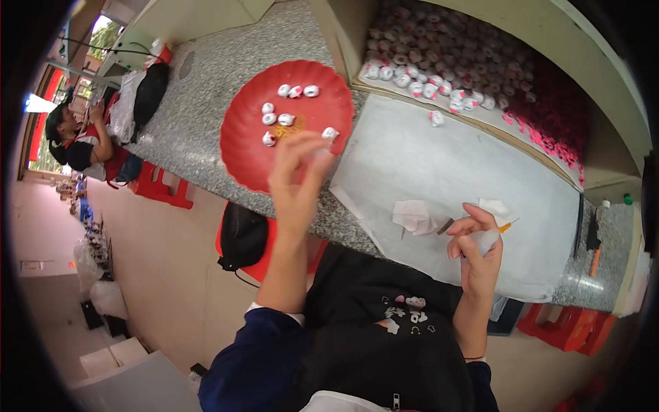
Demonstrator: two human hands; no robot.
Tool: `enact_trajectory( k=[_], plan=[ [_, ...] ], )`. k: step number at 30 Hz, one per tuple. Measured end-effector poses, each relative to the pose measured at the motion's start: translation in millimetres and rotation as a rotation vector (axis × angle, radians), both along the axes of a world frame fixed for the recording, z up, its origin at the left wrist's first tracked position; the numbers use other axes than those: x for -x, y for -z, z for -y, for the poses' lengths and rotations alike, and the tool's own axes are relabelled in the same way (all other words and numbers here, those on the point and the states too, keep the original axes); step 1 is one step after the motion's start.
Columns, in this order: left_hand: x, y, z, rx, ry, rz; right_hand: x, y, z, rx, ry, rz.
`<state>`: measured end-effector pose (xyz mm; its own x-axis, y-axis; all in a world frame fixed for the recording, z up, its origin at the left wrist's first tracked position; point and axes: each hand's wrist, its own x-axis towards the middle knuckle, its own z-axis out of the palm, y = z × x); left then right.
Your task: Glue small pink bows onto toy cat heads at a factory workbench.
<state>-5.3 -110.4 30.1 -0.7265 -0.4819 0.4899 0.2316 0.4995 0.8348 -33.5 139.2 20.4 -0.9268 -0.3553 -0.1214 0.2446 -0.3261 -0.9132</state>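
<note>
In the head view, our left hand [292, 196] is over the big red scalloped plate [239, 151] on the grey speckled stone tabletop [199, 123]. Its fingers are bent and blurry, so we can't tell if they pinch anything. Small round white pieces with pinkish-red bits [311, 90] sit in the plate, and one is just past our fingertips. Our right hand [478, 259] is curled above the wide white sheet [384, 151], near a crumpled white cloth [414, 217]; we can't tell its grip.
</note>
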Motion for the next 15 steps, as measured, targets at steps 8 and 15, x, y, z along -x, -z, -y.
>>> enact_trajectory(
  k=[8,15],
  plan=[
    [102.5,13.2,-64.2,0.503,0.123,0.271,-4.3,2.6,-16.7,0.015,0.088,-0.173],
    [121.5,34.5,-78.4,0.406,0.306,0.230,-12.1,-9.2,-32.8,-0.155,0.197,-0.216]
  ],
)
